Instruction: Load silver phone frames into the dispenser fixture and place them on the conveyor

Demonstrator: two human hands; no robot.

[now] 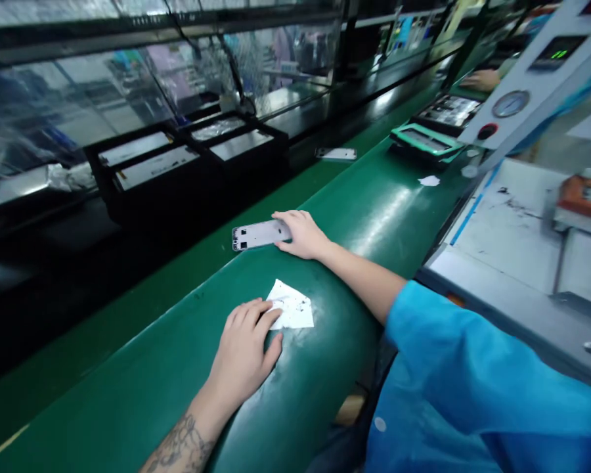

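Note:
My right hand (303, 234) grips one end of a phone frame (259, 234), thumb on the near edge and fingers on the far edge. The frame is flat, pale grey, with dark square openings at its left end, and it sits at the edge of the green work surface (142, 381). Nearer to me, my left hand (249, 341) lies palm down on that surface with its fingers stretched out. Its fingertips touch a creased white wipe (293, 309) with dark specks.
Black trays (152, 167) with flat panels stand beyond the green belt (295, 187), where another phone frame (335, 154) lies. Farther right are a green fixture (426, 143), a white scrap (429, 180) and a machine with a gauge (511, 104). Another person's hand (481, 80) shows behind.

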